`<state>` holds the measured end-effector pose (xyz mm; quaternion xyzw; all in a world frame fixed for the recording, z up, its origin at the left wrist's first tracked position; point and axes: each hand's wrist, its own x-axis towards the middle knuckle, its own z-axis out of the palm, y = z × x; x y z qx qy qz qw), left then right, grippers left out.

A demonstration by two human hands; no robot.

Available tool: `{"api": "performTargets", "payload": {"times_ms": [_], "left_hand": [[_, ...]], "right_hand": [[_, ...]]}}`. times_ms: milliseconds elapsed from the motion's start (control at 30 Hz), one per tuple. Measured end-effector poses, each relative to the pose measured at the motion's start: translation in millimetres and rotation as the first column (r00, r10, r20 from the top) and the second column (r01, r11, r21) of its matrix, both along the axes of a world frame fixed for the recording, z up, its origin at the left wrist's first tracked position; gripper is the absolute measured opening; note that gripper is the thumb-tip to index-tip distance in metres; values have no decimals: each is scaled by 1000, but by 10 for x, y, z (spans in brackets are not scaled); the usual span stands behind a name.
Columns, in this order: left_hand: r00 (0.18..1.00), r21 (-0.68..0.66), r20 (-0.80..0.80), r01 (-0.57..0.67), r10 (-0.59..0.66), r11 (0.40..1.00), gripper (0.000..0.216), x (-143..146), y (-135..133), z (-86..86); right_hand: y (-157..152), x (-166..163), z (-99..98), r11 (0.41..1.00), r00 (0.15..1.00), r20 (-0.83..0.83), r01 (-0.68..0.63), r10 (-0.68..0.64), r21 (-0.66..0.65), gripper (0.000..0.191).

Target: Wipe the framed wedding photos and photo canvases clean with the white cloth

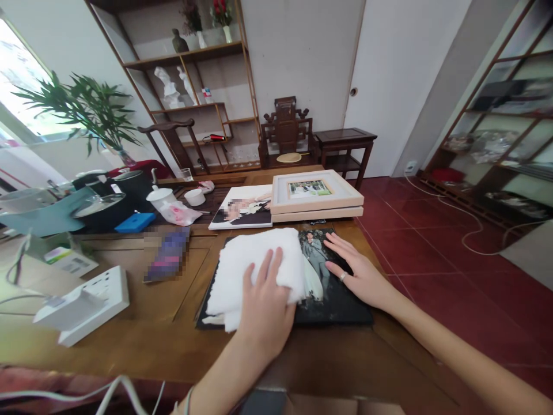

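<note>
A folded white towel (242, 265) covers the left part of a dark photo panel (341, 311) lying on the table. My left hand (265, 305) rests on the towel with its fingers stretched out and slightly apart, pressing it against the panel. The thumb is partly hidden. My right hand (360, 276), wearing a ring, lies with spread fingers on the panel's right side, holding nothing. Between my hands the print shows a figure in a grey suit and part of a white dress. The towel hides the rest of the picture.
Behind the panel are pale wooden frames (317, 210), stacked, and a white-edged photo print (246, 216). A white power strip (99, 311), a blue box (135, 222), a teapot (162, 197) and a dark pot (101, 210) stand left on the wooden table (142, 351).
</note>
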<state>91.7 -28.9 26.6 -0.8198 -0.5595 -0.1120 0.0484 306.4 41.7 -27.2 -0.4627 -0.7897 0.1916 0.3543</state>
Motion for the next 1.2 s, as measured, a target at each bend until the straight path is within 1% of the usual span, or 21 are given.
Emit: {"api": "performTargets", "payload": {"times_ms": [133, 167, 233, 300, 433, 500, 533, 567, 633, 700, 767, 833, 900, 967, 1067, 1133, 1200], "left_hand": [[995, -16, -43, -95, 94, 995, 27, -96, 252, 92], [995, -19, -45, -92, 91, 996, 28, -76, 275, 100], [998, -30, -41, -38, 37, 999, 26, 22, 242, 92], [998, -54, -25, 50, -52, 997, 22, 156, 100, 55], [972, -82, 41, 235, -232, 969, 17, 332, -336, -39], [962, -100, 68, 270, -265, 958, 18, 347, -473, -44], [963, -118, 75, 267, -260, 956, 17, 344, -492, -29], [970, -136, 76, 240, -232, 961, 16, 335, -473, -4], [989, -160, 51, 147, -140, 976, 18, 299, -341, 65], [1000, -152, -3, 12, -13, 988, 22, 220, -141, 132], [992, -138, -69, -114, 105, 984, 25, 90, 44, 175], [975, -132, -131, -194, 177, 972, 29, -67, 158, 186], [961, -135, -182, -235, 209, 963, 33, -205, 195, 170], [951, -130, -218, -251, 220, 959, 35, -280, 185, 139], [936, -96, -244, -283, 253, 954, 34, -270, 164, 87], [934, -73, -243, -288, 263, 955, 33, -233, 168, 58], [936, -55, -235, -282, 262, 958, 32, -209, 181, 36]], "right_hand": [[2, -6, -8, 1000, 1000, 2, 1, -1, 15, 45], [2, -8, -6, 1000, 1000, 2, -1, 1, 15, 46], [2, -10, -1, 1000, 1000, -1, -6, 6, 19, 47], [5, -7, 4, 1000, 1000, -6, -7, 7, 23, 47], [24, 15, -6, 999, 999, -22, -32, 32, 25, 43], [34, 24, -18, 999, 998, -35, -45, 46, 29, 44], [37, 25, -23, 999, 998, -37, -46, 47, 28, 44], [37, 24, -25, 999, 998, -37, -44, 45, 25, 45], [31, 16, -22, 999, 999, -33, -32, 32, 18, 47], [20, 3, -11, 1000, 999, -32, -13, 13, 10, 50], [9, -9, 5, 1000, 999, -33, -2, 2, 4, 51], [2, -15, 21, 1000, 999, -39, -2, 1, -4, 50], [1, -11, 33, 1000, 998, -62, 2, -3, -7, 48], [4, 5, 29, 1000, 995, -102, 17, -18, -9, 45], [14, 47, -22, 999, 976, -214, 29, -37, -41, 43], [20, 73, -73, 996, 947, -319, 0, -29, -89, 44], [21, 87, -108, 992, 923, -384, -38, -11, -120, 44]]}}
